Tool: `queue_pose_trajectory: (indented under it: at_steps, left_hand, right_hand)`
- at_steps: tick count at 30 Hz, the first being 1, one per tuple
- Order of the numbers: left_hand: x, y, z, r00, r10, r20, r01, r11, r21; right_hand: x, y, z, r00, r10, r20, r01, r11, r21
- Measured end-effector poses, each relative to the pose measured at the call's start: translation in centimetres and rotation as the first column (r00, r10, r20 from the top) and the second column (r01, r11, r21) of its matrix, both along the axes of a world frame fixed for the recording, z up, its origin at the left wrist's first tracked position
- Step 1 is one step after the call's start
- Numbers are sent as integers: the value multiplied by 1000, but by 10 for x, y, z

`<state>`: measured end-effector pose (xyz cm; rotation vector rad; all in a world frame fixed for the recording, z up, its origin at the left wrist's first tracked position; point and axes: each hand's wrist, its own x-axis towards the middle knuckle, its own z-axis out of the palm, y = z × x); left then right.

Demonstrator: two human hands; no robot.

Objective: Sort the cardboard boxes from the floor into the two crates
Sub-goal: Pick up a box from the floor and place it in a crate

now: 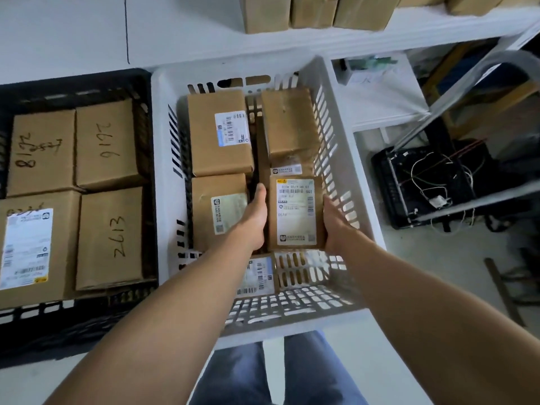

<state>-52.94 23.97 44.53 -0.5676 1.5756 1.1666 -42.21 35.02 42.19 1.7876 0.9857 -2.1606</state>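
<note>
A small cardboard box with a shipping label [295, 213] is held inside the white slotted crate [344, 159], at its near right. My left hand [254, 220] grips the box's left side and my right hand [334, 222] grips its right side. Several other brown boxes lie in the white crate, among them a labelled box at the far left [219, 133] and one at the far right [289, 124]. The black crate [70, 86] to the left holds several boxes with handwritten numbers, such as "2613" [109, 238].
A white shelf [321, 39] above the crates carries more cardboard boxes [314, 10]. To the right stand a black device with loose wires [429, 182] and a metal frame [467, 83]. My legs in jeans [263, 372] are below the white crate.
</note>
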Motion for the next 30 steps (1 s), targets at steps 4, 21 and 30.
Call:
queue_pose_trajectory:
  at_steps: [4,21,30]
  left_hand:
    - [4,3,-3,998,47,44,-47,999,-6]
    - [-21,13,23,982,51,-183,-73,991,-116]
    - [-59,31,50,878,-158,-451,100,984,-150]
  right_hand:
    - [-6,7,-9,999,-19,-31,18,999,-26]
    - [-53,21,-1,980,174,99,-181,981,75]
    - [-93,52,19,956,253,148,-289,895,341]
